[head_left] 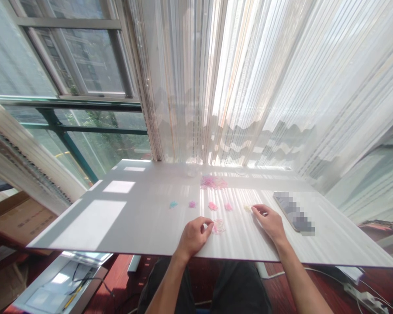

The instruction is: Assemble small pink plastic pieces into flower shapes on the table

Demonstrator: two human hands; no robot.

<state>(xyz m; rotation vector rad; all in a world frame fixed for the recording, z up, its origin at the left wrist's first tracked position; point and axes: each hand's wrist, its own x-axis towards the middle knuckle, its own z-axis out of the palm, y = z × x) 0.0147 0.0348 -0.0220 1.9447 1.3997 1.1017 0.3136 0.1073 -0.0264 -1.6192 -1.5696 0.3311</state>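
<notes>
Pieces of pale yellow (247, 208) lay in a small heap at the fingertips of your right hand (270, 221); its thumb and forefinger were drawn close, but whether they pinched a piece, you could not tell. Your left hand (192, 235) curled beside a loose mixed pile (219, 226), fingertips at its left edge, their hold equally unclear. Beyond, leftward from the yellow, sat pink (228, 206), coral (212, 206), purple (192, 204) and blue clusters (173, 204), then a larger pink-purple pile (213, 182) farther back on your white table (144, 226).
</notes>
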